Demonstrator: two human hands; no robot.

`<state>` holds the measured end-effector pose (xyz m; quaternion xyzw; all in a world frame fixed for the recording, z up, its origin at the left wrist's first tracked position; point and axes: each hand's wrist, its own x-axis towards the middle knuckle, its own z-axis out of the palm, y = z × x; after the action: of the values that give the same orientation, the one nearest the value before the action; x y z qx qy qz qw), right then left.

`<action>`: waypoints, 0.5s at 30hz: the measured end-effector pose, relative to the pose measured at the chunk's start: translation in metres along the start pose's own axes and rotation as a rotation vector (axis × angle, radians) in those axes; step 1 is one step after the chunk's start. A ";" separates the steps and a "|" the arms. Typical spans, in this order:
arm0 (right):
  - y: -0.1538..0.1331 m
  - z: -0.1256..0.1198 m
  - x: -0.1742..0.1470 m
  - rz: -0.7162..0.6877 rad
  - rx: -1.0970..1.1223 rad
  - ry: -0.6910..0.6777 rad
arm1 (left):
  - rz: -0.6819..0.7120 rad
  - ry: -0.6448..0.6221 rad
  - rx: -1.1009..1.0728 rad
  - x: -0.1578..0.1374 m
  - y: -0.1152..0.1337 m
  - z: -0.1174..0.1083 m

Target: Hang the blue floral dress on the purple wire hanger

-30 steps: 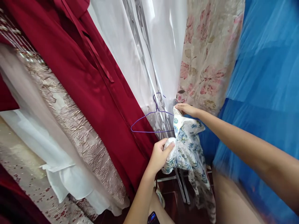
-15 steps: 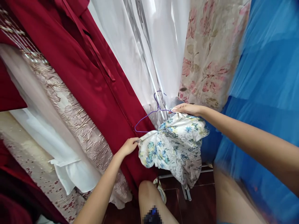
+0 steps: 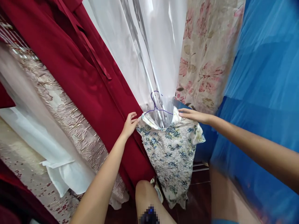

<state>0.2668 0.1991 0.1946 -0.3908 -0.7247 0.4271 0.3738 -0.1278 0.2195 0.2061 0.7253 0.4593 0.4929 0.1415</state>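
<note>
A white short-sleeved floral top (image 3: 170,155) with blue and yellow flowers hangs full length on a thin purple hanger (image 3: 155,107). The hanger's hook points up in front of the white metal poles; whether it rests on anything I cannot tell. At the top's left shoulder, my left hand (image 3: 130,126) pinches the edge, with some fingers lifted. My right hand (image 3: 195,115) lies along the other shoulder, its long fingers nearly straight and closed at the collar side. The hanger's ends are hidden inside the top.
A long dark red garment (image 3: 93,84) hangs to the left, beside pink textured fabric (image 3: 77,115). White cloth (image 3: 112,46), a pink floral dress (image 3: 203,62) and blue tulle (image 3: 263,77) hang behind and to the right. White metal poles (image 3: 149,62) run down to the dark floor (image 3: 198,199).
The floral top was bunched up with the hanger's left arm bare; now it hangs down and covers both hanger ends. My left hand has moved up to the shoulder.
</note>
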 end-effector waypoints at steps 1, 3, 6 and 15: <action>0.009 0.000 -0.011 -0.037 -0.051 0.047 | -0.014 -0.013 0.046 -0.007 -0.006 0.000; 0.025 0.002 -0.031 -0.097 -0.146 0.117 | -0.023 -0.025 0.104 -0.021 -0.012 -0.003; 0.035 0.006 -0.048 -0.135 -0.212 0.254 | -0.018 0.037 0.157 -0.039 -0.008 -0.005; -0.032 -0.005 -0.036 -0.231 -0.037 0.331 | -0.039 0.288 0.455 -0.080 0.018 -0.007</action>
<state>0.2785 0.1582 0.2176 -0.3769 -0.7011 0.2976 0.5271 -0.1317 0.1437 0.1745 0.6520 0.5874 0.4722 -0.0827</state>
